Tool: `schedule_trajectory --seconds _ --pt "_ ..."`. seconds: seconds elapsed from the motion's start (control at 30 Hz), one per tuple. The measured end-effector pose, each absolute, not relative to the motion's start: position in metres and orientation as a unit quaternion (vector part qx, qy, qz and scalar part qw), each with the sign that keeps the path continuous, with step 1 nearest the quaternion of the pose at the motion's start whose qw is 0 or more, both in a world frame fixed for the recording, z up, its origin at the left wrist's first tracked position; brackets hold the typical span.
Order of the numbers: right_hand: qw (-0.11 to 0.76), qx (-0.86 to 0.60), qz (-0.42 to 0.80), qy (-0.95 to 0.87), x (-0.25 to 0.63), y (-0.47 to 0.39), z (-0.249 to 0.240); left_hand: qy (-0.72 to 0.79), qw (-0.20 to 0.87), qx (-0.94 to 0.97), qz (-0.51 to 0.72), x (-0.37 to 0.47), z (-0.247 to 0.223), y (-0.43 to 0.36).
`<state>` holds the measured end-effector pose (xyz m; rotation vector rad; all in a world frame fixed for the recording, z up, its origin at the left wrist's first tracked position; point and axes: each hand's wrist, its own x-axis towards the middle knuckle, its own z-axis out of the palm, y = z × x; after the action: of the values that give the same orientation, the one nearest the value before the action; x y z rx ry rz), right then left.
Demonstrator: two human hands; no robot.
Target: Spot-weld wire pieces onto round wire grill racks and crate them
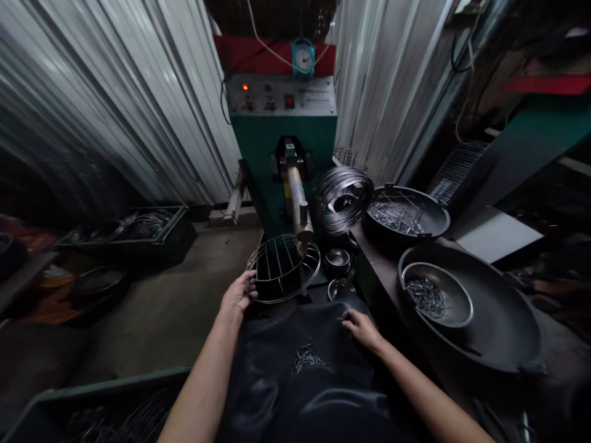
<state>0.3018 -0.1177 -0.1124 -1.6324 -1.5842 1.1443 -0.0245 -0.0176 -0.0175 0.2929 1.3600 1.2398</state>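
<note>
My left hand (240, 291) is closed on the left rim of a round wire basket (280, 280). The basket's far side sits under the metal electrode arm (298, 197) of a green spot-welding machine (258, 138). My right hand (362, 328) is pinched near the right side of the dark apron (272, 344), with a small wire piece (340, 319) showing at its fingertips. A little pile of short wire pieces (308, 357) lies on the apron across my lap, between the two hands.
Stacked wire rings (344, 200) stand right of the machine. Beyond them are a pan (441, 215) with wire pieces and a larger pan (503, 320) holding a metal bowl (466, 301). Crates (161, 237) of wire parts sit left. A small clock (303, 58) tops the machine.
</note>
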Motion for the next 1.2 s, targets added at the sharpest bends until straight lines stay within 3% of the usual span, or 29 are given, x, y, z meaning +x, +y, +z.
schedule_trajectory --seconds 0.2,0.73,0.9,1.03,1.2 --pt "0.312 -0.632 0.409 -0.580 0.300 -0.124 -0.109 0.576 0.542 0.140 0.596 -0.018 -0.011 -0.028" --pt "0.299 -0.677 0.353 -0.573 0.298 -0.121 -0.111 0.604 0.490 0.150 0.610 -0.012 -0.001 -0.034" --pt "0.322 -0.657 0.436 -0.524 0.298 -0.122 -0.111 0.611 0.479 0.153 0.611 -0.012 -0.003 -0.031" --pt "0.389 -0.568 0.542 -0.481 0.288 -0.110 -0.083 0.603 0.491 0.162 0.608 -0.012 -0.005 -0.027" --pt "0.513 -0.420 0.561 -0.497 0.247 -0.073 -0.028 0.592 0.500 0.158 0.612 -0.006 -0.004 -0.023"
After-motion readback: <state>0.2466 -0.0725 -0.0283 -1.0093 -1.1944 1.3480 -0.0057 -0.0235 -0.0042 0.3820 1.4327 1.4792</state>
